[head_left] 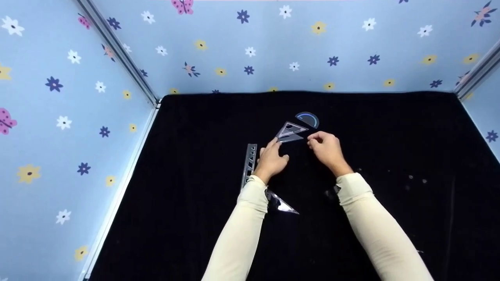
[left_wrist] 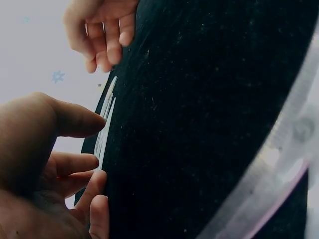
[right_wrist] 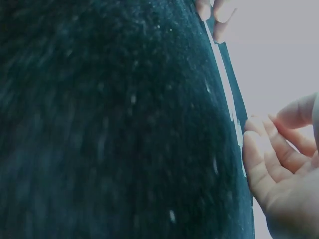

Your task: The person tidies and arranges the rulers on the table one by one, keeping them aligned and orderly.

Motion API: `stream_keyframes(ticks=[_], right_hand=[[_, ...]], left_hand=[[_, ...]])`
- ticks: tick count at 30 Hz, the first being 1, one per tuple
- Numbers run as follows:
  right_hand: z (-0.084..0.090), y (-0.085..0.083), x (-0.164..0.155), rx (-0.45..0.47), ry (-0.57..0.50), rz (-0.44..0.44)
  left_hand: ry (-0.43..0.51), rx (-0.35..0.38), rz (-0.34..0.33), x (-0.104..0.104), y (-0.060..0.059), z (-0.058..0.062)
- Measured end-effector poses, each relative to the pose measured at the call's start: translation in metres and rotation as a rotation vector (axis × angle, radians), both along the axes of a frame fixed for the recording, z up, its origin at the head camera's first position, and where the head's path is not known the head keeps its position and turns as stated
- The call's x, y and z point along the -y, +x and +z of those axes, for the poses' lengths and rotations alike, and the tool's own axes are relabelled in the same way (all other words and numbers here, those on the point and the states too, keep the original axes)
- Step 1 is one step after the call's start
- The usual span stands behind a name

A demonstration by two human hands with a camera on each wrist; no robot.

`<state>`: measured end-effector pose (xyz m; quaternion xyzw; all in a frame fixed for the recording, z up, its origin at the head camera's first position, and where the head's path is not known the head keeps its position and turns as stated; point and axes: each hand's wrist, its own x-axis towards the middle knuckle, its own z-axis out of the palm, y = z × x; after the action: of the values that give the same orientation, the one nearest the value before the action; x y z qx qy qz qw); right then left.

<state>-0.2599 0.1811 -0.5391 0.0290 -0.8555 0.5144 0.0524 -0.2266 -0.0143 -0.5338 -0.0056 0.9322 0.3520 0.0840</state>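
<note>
In the head view a clear set square point(head_left: 292, 128) with a cut-out lies on black cloth. A second clear triangular piece point(head_left: 291, 138) shows along its near side; whether it is separate I cannot tell. My left hand point(head_left: 272, 159) reaches to the left corner of these pieces, fingertips touching there, thumb held apart. My right hand point(head_left: 326, 150) hovers by their right corner with loosely bent fingers point(right_wrist: 259, 149) and no object visible in it. Just beyond lies a clear protractor point(head_left: 308, 120) with a blue arc. Both wrist views show the flat pieces edge-on.
A clear stencil ruler point(head_left: 250, 162) lies left of the left hand, partly hidden by the sleeve. Under the left forearm another shiny triangular piece point(head_left: 284, 205) pokes out. Blue flowered walls point(head_left: 273, 70) stand at the back and sides of the black cloth point(head_left: 187, 218).
</note>
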Motion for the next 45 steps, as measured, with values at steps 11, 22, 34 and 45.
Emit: stream_keyframes(ticks=[11, 22, 34, 45], right_hand=[[-0.009, -0.02, 0.002, -0.007, 0.051, 0.005], [-0.011, -0.024, 0.001, 0.008, 0.217, 0.087], [-0.013, -0.023, -0.002, 0.034, 0.181, 0.099], [-0.015, -0.019, -0.001, 0.031, 0.114, 0.095]], left_hand=[[-0.024, 0.003, 0.016, -0.004, -0.002, 0.003], [0.016, 0.055, 0.084, -0.01, -0.005, 0.007], [0.082, 0.09, 0.085, -0.012, -0.009, 0.014], [0.18, 0.045, 0.082, -0.003, -0.008, 0.008]])
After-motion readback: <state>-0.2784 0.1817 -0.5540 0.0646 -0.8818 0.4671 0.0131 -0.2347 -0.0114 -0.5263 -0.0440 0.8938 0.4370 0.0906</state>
